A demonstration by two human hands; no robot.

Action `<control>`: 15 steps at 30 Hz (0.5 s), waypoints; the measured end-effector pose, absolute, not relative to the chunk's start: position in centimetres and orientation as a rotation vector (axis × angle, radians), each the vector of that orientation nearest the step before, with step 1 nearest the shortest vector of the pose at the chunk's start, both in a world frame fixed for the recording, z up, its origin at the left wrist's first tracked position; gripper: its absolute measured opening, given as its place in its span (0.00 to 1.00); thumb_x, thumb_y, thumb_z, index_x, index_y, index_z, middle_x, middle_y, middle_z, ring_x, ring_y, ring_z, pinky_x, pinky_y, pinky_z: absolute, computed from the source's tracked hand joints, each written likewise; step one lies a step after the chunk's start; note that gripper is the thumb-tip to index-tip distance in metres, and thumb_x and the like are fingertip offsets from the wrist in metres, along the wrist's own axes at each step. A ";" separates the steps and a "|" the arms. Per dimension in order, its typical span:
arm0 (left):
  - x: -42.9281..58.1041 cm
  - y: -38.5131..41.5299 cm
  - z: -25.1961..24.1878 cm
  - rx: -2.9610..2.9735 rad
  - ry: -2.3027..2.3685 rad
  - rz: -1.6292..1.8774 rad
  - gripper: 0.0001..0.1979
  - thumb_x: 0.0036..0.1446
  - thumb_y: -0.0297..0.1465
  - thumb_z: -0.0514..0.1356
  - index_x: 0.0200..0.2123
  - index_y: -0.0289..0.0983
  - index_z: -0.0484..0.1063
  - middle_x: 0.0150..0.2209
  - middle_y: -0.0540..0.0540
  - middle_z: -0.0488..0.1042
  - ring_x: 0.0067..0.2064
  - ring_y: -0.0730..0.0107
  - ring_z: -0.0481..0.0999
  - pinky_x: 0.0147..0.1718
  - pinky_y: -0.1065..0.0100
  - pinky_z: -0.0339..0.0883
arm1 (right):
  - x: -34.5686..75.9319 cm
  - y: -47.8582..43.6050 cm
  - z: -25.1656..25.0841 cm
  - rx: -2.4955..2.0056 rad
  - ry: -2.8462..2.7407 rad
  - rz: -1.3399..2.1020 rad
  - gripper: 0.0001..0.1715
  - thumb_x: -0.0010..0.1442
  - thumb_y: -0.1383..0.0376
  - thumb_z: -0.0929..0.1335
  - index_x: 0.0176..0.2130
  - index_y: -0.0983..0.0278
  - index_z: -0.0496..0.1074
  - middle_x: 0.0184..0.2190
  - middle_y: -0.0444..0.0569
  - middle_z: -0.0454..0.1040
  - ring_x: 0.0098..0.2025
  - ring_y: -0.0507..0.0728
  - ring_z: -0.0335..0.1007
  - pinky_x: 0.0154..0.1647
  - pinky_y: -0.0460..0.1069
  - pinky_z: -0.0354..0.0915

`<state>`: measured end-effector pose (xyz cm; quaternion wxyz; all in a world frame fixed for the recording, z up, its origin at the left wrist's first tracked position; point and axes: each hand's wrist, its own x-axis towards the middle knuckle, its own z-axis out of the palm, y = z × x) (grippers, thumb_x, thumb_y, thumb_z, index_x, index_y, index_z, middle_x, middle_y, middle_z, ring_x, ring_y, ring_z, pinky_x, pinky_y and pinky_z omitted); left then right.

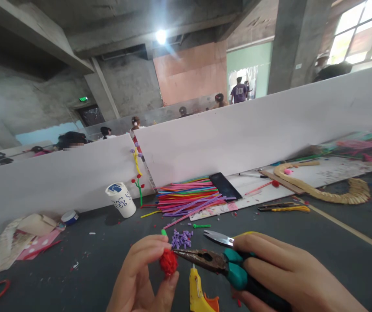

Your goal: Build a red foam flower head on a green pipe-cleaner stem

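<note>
Between the thumb and fingers of my left hand is a small red fuzzy ball, with a short green stub showing above the fingertips. My right hand grips long-nose pliers with teal and black handles. Their tips meet the upper right side of the ball; whether they pinch it I cannot tell. Silver scissors lie just beyond the pliers, partly hidden by my right fingers. Below the pliers rests a yellow glue gun. Past the ball sits a heap of purple cut pieces.
Pipe cleaners in several colours lie near a black phone. A white cup stands at the left of them. A utility knife and a curved wooden-stick piece are on the right. A white partition borders the table; people are beyond.
</note>
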<state>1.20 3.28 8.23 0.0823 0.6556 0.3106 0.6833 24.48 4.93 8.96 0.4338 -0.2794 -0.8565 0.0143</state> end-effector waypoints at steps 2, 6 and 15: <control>1.3 3.3 8.2 1.866 0.914 2.072 0.16 0.51 0.21 0.65 0.44 0.39 0.78 0.41 0.46 0.81 0.47 0.64 0.79 0.47 0.70 0.74 | 24.6 4.8 9.1 -0.678 -2.115 0.027 0.14 0.63 0.68 0.60 0.26 0.60 0.65 0.29 0.47 0.71 0.27 0.53 0.67 0.28 0.46 0.64; 1.0 3.4 8.5 1.855 0.839 1.884 0.14 0.55 0.35 0.65 0.45 0.39 0.79 0.44 0.39 0.82 0.50 0.49 0.79 0.50 0.55 0.74 | 24.8 4.9 9.6 -0.674 -2.118 0.056 0.13 0.61 0.70 0.61 0.26 0.61 0.66 0.30 0.48 0.72 0.27 0.53 0.67 0.26 0.47 0.64; 3.4 3.1 8.5 1.515 1.013 2.126 0.06 0.48 0.32 0.70 0.32 0.41 0.80 0.31 0.48 0.81 0.38 0.66 0.80 0.48 0.67 0.72 | 25.2 5.0 9.2 -0.695 -2.136 -0.443 0.17 0.64 0.70 0.58 0.29 0.61 0.71 0.34 0.50 0.76 0.32 0.58 0.71 0.30 0.52 0.66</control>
